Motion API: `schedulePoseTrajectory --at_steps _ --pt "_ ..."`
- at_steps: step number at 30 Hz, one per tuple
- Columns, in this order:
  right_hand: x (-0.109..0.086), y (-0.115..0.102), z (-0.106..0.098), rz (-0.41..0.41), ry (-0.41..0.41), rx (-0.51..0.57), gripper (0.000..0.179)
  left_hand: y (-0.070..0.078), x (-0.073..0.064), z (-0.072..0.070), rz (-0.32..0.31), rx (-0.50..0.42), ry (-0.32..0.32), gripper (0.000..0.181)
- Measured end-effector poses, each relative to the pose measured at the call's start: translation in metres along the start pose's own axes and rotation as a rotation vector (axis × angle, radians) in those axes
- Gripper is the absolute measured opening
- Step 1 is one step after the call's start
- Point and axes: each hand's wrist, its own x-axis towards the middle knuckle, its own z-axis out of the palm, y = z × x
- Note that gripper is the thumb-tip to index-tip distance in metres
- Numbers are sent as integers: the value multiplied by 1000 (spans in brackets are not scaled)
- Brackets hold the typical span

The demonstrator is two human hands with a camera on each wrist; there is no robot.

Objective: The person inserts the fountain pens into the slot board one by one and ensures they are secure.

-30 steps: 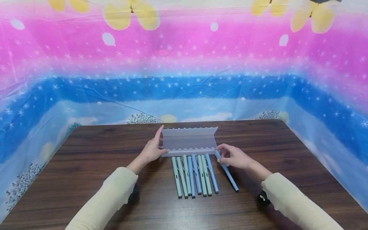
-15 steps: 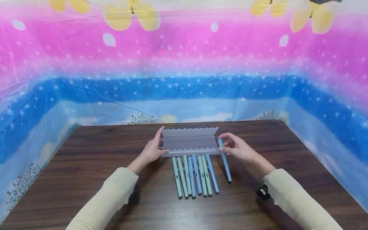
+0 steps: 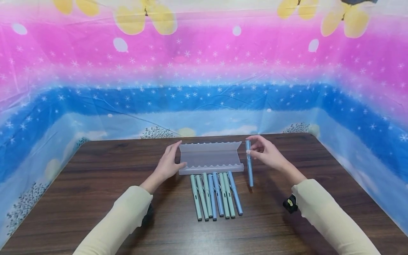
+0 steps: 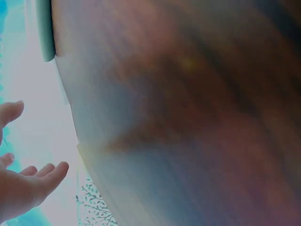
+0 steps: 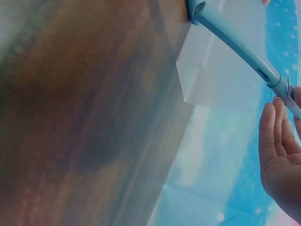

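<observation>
A translucent white pen tray with scalloped long edges lies across the table. My left hand spans its left end, thumb at the front edge and fingers toward the back corner; in the left wrist view those fingers look fairly straight and spread. Beyond the tray's right end, my right hand pinches a blue pen near its clip, with the barrel hanging down. The right wrist view shows this pen slanting from the fingertips, in front of the tray.
In front of the tray, several green pens and blue pens lie side by side, clips toward the tray. They rest on a dark wooden table. A patterned cloth surrounds its back and sides.
My right hand has lifted the blue pen and moved it away from me, turning it from slanted to nearly straight. The left hand has stayed at the tray's end, with its fingers shifting slightly.
</observation>
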Motion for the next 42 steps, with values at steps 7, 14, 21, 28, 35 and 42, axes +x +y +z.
schedulePoseTrajectory --at_steps 7,14,21,28,35,42 --pt "13 7 -5 -55 75 7 42 4 6 0 -4 -22 93 51" --pt "28 27 -6 -68 127 -3 44 6 13 -2 -15 -73 185 30" --pt "36 27 -7 -75 166 8 43 8 18 -3 -41 -111 241 24" --pt "39 7 -8 -106 170 14 42 6 24 -3 -71 -94 299 19" --pt "42 -7 -5 -135 181 -18 41 5 29 -2 -95 -78 334 18" --pt "48 -7 -2 -151 179 -4 41 3 31 -3 -116 -68 350 17"
